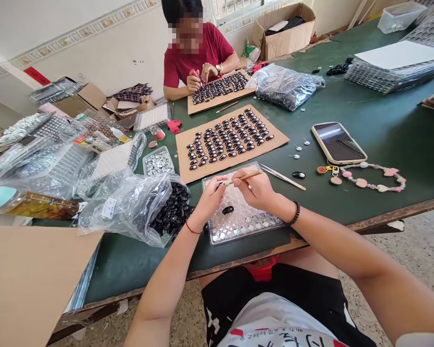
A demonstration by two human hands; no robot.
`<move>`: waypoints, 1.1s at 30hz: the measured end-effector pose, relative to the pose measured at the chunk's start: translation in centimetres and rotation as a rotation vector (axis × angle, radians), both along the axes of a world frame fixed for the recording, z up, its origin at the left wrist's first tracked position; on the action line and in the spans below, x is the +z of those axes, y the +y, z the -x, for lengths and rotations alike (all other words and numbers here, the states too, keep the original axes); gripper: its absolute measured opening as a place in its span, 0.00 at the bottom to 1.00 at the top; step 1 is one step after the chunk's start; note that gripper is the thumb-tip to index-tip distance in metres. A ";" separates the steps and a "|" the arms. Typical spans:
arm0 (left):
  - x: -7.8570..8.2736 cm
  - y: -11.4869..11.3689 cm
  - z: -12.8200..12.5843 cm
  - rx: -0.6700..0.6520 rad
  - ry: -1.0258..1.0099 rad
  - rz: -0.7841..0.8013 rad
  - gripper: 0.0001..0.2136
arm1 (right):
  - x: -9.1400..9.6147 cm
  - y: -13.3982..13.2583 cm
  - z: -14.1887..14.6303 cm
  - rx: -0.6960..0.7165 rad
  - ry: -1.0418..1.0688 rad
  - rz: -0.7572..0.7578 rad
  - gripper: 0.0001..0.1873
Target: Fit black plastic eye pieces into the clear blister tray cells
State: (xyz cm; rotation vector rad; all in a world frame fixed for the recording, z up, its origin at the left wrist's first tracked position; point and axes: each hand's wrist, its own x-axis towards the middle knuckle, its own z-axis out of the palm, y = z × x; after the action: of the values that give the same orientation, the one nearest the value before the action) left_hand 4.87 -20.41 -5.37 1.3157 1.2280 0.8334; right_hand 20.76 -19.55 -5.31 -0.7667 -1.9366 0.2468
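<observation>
My left hand (211, 196) is closed in a pinch on a small black oval piece (220, 184), partly hidden by the fingers. In my right hand (256, 190) is a thin wooden-handled stick (252, 174), its tip at the black piece. Both hands are above a clear plastic tray (217, 239) with round cells, several of them holding shiny discs along the near side. Another black oval piece (227, 210) lies on the tray. Beside my left forearm, a plastic bag (126, 207) spills many black pieces (171, 205). Tweezers (284, 177) lie right of the tray.
Beyond the tray lies a cardboard sheet (278, 137) with rows of black pieces. A person in a red shirt (220, 46) works at another cardboard sheet (193, 110). A phone (338, 143) with a beaded strap lies right. A tub of silvery parts (158, 163) and a bottle (39, 205) stand left.
</observation>
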 end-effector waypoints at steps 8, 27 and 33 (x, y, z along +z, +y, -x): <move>0.1 0.0 -0.2 -0.035 0.126 -0.184 0.10 | 0.2 -0.1 -0.1 0.007 0.018 -0.033 0.13; 0.1 0.2 -0.1 0.083 0.053 -0.148 0.18 | -0.2 0.2 0.0 -0.030 -0.035 -0.147 0.09; 0.1 0.2 -0.3 0.089 0.049 -0.172 0.17 | -0.3 0.2 0.0 -0.009 -0.031 -0.133 0.08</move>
State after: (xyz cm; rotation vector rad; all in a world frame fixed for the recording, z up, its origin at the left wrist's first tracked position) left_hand 5.17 -20.25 -5.23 1.4343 1.2839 0.9937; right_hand 20.81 -19.36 -5.63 -0.6946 -1.9567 0.1003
